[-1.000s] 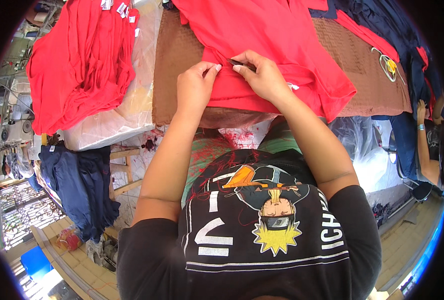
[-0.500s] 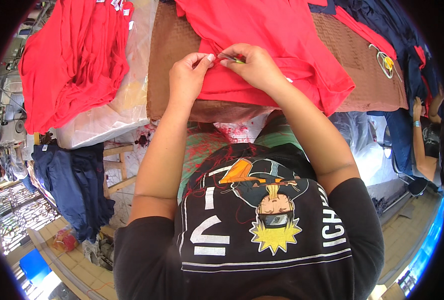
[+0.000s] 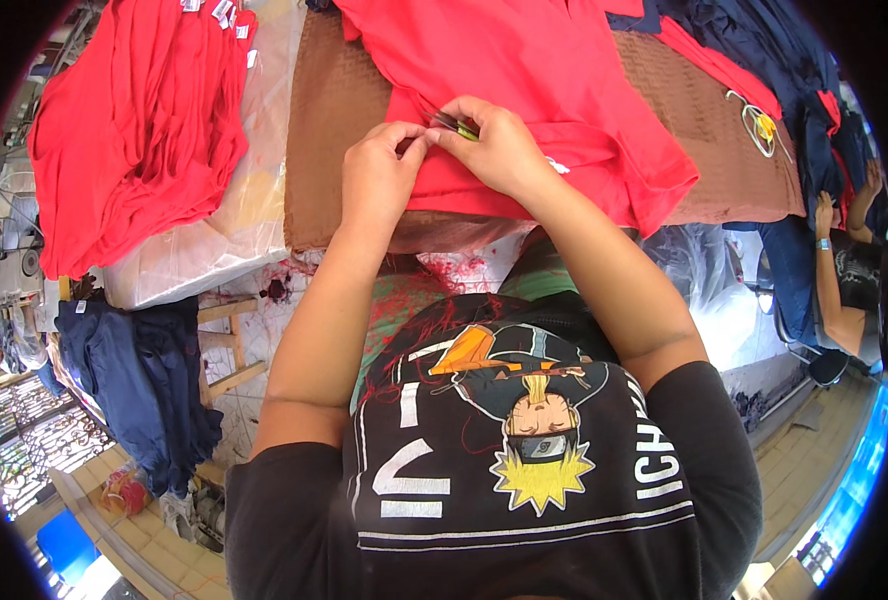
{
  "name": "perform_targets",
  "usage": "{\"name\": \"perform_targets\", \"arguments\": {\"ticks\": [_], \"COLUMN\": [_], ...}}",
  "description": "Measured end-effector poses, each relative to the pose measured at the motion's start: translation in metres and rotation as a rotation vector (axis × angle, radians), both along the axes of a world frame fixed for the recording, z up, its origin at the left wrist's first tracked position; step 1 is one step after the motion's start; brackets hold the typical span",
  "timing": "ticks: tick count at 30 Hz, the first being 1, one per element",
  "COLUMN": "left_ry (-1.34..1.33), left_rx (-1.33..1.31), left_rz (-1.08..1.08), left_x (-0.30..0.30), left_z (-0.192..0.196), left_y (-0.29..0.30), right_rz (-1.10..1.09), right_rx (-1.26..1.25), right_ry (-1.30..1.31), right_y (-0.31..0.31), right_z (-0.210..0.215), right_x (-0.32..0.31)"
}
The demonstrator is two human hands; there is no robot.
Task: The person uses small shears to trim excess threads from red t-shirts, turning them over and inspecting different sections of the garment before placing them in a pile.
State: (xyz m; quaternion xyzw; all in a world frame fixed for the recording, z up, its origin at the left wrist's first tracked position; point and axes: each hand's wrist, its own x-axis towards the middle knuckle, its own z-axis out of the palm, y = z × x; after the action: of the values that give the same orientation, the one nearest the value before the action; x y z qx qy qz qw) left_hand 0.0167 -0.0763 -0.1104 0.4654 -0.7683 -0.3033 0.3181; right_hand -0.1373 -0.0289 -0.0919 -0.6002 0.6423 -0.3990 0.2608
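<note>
A red garment (image 3: 534,65) is spread over the brown cloth-covered table in front of me, its near part folded and bunched. My left hand (image 3: 379,170) pinches the garment's left edge between thumb and fingers. Right beside it, my right hand (image 3: 504,155) has its thumb and fingertips against the left fingertips. Held in the right hand are small thread snips (image 3: 458,126) with dark blades and a yellow-green part, pointing up and left over the red fabric. Whatever lies between the meeting fingertips is too small to make out.
Red garments (image 3: 139,140) lie piled on a plastic-wrapped surface at left, above hanging navy garments (image 3: 144,380). At right are a white cord with a yellow piece (image 3: 761,127) and navy clothing (image 3: 754,50). Another person's arm (image 3: 832,280) shows at the far right. Red threads litter my lap.
My hands have closed the small gap between them, and the fingertips now meet. The right hand has tilted, showing more of the snips. The whole view has shifted slightly.
</note>
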Motion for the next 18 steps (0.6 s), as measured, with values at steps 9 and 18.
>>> {"name": "perform_targets", "arguments": {"ticks": [9,18], "left_ry": [0.227,0.719], "left_rx": [0.268,0.219], "left_rz": [-0.052,-0.958], "left_x": [0.008,0.084], "left_z": [-0.002,0.073], "left_y": [-0.013,-0.058], "right_rz": [0.140,-0.096], "right_rx": [-0.148,-0.199], "right_ry": [0.200,0.187], "right_y": [0.012,0.021], "right_z": [0.000,0.020], "right_x": [-0.006,-0.044]}}
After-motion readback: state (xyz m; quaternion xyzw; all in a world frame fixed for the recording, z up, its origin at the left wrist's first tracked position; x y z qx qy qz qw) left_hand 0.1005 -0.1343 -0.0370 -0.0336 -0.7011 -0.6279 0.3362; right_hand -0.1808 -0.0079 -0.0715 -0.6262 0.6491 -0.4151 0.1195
